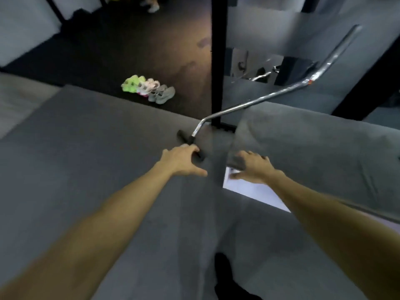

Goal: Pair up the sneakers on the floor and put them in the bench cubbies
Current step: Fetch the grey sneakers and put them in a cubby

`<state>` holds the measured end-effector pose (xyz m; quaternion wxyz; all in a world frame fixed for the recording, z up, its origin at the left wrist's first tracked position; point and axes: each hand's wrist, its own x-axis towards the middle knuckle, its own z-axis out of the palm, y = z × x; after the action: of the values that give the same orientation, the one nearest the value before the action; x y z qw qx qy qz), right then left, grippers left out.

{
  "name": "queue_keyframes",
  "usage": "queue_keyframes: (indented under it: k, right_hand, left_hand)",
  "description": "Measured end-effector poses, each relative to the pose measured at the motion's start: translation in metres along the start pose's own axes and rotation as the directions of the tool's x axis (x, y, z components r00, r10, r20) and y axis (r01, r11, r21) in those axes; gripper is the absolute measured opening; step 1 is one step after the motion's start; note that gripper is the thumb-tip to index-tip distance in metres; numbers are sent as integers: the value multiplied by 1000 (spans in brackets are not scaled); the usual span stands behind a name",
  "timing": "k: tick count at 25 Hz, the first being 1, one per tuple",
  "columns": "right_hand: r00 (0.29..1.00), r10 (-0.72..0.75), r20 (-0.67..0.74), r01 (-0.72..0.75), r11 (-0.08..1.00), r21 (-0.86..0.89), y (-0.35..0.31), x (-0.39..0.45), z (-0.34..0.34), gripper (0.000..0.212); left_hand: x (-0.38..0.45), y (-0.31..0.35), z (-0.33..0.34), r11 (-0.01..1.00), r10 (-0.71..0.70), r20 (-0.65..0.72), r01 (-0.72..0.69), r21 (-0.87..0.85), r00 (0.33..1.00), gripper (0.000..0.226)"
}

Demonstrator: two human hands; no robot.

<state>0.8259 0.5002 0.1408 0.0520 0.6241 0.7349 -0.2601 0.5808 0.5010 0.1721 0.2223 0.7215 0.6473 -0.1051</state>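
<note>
Two bare arms reaching forward over a big grey padded counter [86, 159].

Left hand [184, 159] resting on the grey top, fingers spread, thumb out to the right. Fingertips touching a short black handle [188, 141] lying on the pad. Not wrapped round it, as far as can be seen.

A bent silver bar [270, 97] joined to that handle, going up and to the right, with a small orange mark near its far bend.

Right hand [253, 167] spread open too, fingers on the near corner of a grey cushion [313, 152]. Thumb pointing left, over a white patch [255, 191] showing under the cushion. Cannot tell if the hand is gripping the corner or only touching it.

Sneakers [148, 89] well away from both hands, on the dark floor [129, 44] past the far edge of the counter. All side by side in one tight row: bright green ones on the left, pink and white in the middle, grey on the right. A bit blurry, so hard to count.

A black post [218, 61] standing up just right of the sneakers, its foot close to the bar's near end.

Far back at the top, a foot in a light shoe [153, 7].

A dark shape [225, 276] low down between the arms, too unclear to name.
</note>
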Motion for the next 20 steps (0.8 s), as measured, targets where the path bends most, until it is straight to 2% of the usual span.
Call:
queue_keyframes:
  k: [4,8,11,13,15,17,20]
  right_hand:
    - [968,-73,240,80,997,-20,-37,35,57,88]
    - [875,-105,473,146,988,-52,-84,73,115,89]
    - [802,-78,592,150,986,-73,-122,107,145,90]
    - [792,-62,607,145,985,-88,-150,137,157,89]
    - [814,-53,578,119,990,-78,-183,173,156,88]
    - [833,-48,551,94,994,-55,-217,211,145,87]
    - [851,-38,524,57,998,-20,-256,274,126,85]
  left_hand:
    - [-27,-65,59,971,-201,149,216,-98,968,95]
    - [-47,-131,112,874,-352,306,428,-230,885,97]
    - [-39,-181,133,813,-384,376,502,-296,843,95]
    - [-21,-219,137,790,-386,396,521,-325,833,94]
    - [3,-263,129,765,-384,420,538,-355,822,101]
    - [30,-307,110,754,-371,440,542,-371,818,109]
    - [78,-361,74,757,-366,440,537,-372,820,107]
